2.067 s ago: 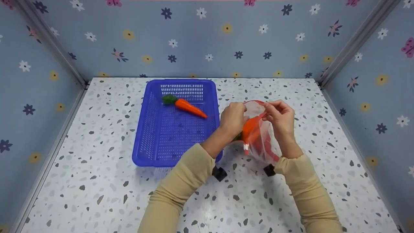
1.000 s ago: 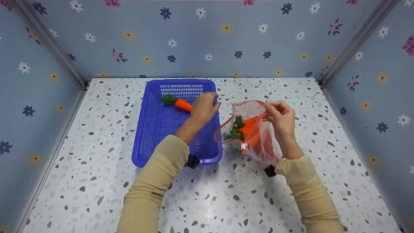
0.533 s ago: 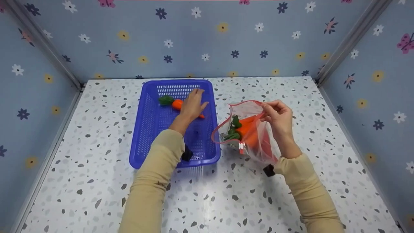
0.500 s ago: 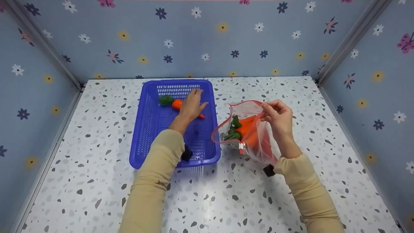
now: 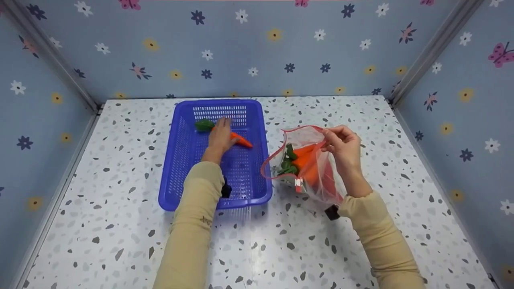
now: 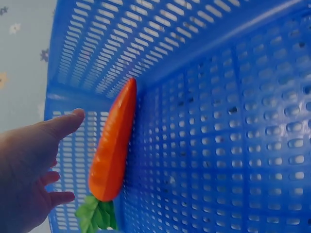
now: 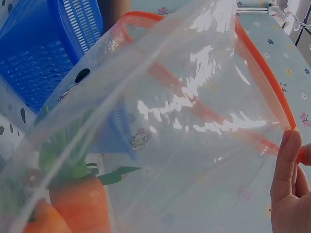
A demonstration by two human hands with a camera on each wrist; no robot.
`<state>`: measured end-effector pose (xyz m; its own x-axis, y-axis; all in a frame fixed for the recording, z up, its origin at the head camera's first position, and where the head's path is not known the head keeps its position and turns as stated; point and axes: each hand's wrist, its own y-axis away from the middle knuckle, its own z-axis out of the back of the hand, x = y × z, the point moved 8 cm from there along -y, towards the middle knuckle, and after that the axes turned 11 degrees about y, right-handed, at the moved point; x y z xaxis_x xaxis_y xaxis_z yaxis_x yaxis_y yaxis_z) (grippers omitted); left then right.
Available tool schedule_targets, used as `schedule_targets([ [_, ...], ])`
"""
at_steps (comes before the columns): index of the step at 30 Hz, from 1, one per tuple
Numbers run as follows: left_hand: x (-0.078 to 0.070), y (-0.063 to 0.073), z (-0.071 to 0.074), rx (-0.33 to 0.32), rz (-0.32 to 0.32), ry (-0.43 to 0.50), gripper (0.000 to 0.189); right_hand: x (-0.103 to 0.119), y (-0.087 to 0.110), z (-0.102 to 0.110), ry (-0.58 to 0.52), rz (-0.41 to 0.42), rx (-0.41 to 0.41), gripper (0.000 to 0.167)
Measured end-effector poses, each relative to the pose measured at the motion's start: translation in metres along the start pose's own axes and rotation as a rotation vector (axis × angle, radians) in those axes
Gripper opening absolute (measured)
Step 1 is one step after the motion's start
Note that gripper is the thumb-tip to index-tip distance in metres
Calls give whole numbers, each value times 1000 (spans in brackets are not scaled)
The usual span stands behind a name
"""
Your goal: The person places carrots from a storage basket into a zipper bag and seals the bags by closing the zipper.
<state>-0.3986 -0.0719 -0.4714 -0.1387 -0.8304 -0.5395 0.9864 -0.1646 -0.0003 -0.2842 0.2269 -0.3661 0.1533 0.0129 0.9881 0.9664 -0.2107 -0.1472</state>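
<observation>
My left hand (image 5: 219,138) reaches into the blue basket (image 5: 165,176), over an orange carrot (image 5: 242,140) with green leaves. In the left wrist view, the thumb and fingers of that hand (image 6: 29,170) are spread beside the carrot (image 6: 114,145), with a gap between them and it. To the right, my right hand (image 5: 346,154) pinches the red rim of a clear zip bag (image 5: 323,190), whose mouth gapes towards the basket. Inside the bag lie several carrots (image 5: 301,160), leaves towards the mouth. The right wrist view has the fingertips (image 7: 289,145) on the bag's orange-red edge.
A white slider (image 5: 298,182) sits on the bag's front rim. Basket and bag stand side by side on a speckled white table (image 5: 281,245). Flowered blue panels (image 5: 257,48) enclose the back and both sides.
My left hand has come out of the bag's mouth and moved left into the basket, now over the carrot. My right hand keeps its pinch on the bag's rim.
</observation>
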Motion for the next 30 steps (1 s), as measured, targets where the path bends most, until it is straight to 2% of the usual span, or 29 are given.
schedule_targets([
  [8, 27, -1, -9, 66, 112, -81, 78, -1, 1, -3, -27, 18, 14, 11],
  [13, 33, -3, -16, 115, 112, -120, 78, -3, 1, -5, -25, 6, 20, 10],
  [22, 36, -9, -23, 164, 139, -154, 77, -3, 1, -1, -5, -3, 7, 14],
  [24, 36, -10, -23, 157, 143, -155, 76, -2, 1, -1, -9, 0, 11, 14],
  [27, 36, -10, -23, 145, 145, -169, 61, -2, 0, -1, -13, -1, 13, 12],
  [30, 39, -9, -25, 162, 155, -195, 50, -3, 0, 0, -21, -2, 7, 10],
])
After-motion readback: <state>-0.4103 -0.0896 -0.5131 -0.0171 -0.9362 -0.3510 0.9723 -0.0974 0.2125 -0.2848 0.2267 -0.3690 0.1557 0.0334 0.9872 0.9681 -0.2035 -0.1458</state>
